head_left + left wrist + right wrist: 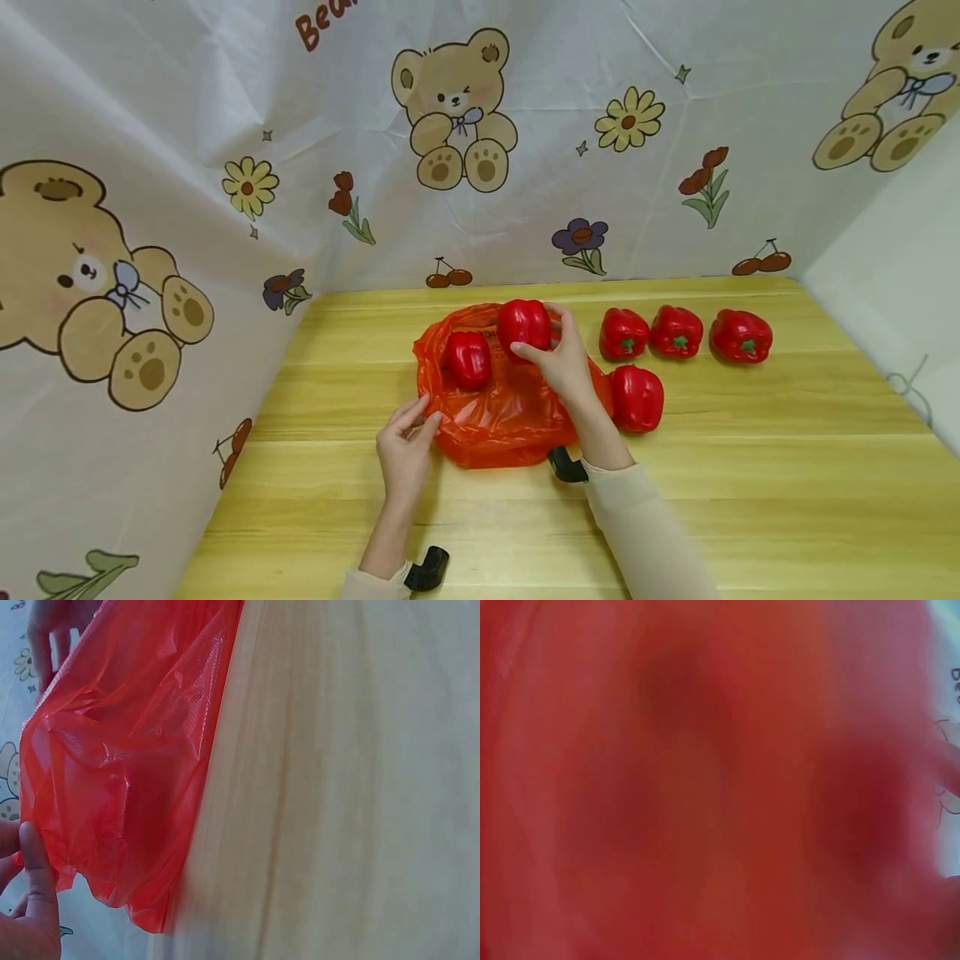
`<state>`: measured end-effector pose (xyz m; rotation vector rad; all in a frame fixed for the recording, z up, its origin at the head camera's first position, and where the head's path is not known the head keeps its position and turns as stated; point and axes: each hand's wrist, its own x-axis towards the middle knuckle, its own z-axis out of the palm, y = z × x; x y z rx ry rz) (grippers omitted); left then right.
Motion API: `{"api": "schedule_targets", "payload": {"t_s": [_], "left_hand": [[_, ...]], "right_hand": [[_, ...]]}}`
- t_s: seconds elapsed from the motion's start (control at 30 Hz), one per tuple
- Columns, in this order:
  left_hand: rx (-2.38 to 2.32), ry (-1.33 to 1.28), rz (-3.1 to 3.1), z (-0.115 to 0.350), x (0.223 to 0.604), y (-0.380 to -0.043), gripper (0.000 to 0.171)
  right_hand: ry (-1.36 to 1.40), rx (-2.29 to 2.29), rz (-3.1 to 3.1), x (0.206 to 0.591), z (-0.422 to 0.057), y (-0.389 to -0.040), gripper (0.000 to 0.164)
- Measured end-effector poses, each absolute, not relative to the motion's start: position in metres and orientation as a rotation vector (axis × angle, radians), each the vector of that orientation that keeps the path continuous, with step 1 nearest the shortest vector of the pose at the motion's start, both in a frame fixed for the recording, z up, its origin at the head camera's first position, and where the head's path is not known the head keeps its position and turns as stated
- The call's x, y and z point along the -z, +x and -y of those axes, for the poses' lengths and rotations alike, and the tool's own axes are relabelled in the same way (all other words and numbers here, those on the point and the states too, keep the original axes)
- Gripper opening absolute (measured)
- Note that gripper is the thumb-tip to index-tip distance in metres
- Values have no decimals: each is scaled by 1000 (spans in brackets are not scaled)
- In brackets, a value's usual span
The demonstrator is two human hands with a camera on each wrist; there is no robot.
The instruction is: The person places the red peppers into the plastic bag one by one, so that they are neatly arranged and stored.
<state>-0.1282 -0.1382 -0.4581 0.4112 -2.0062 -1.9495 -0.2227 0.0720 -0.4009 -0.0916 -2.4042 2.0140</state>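
An orange-red plastic bag [510, 417] lies spread on the wooden table with its mouth open. One red bell pepper [468, 360] sits inside, toward the left. My left hand [407, 442] pinches the bag's left front rim between thumb and fingers; the left wrist view shows the same hand [30, 900] at the film's edge. Over the bag's back right part, my right hand [558, 350] grips another red bell pepper [524, 327] from its right side. In the right wrist view, blurred red bag film [705, 787] covers nearly everything.
A red bell pepper [637, 398] rests against the bag's right side. Farther back on the right, three more, a left one [623, 333], a middle one [677, 331] and a right one [741, 336], stand in a row. A bear-printed sheet [525, 225] hangs behind the table [750, 483].
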Motion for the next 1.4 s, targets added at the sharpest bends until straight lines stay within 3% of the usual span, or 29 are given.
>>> {"api": "schedule_targets", "payload": {"t_s": [0.63,1.4], "left_hand": [[1958,399,1977,137,458,-128,35],[1962,376,1959,137,458,-127,35]], "right_hand": [[-153,-1808,2567,444,-51,-233,79],[-76,-1903,2581,456,-46,-233,73]]}}
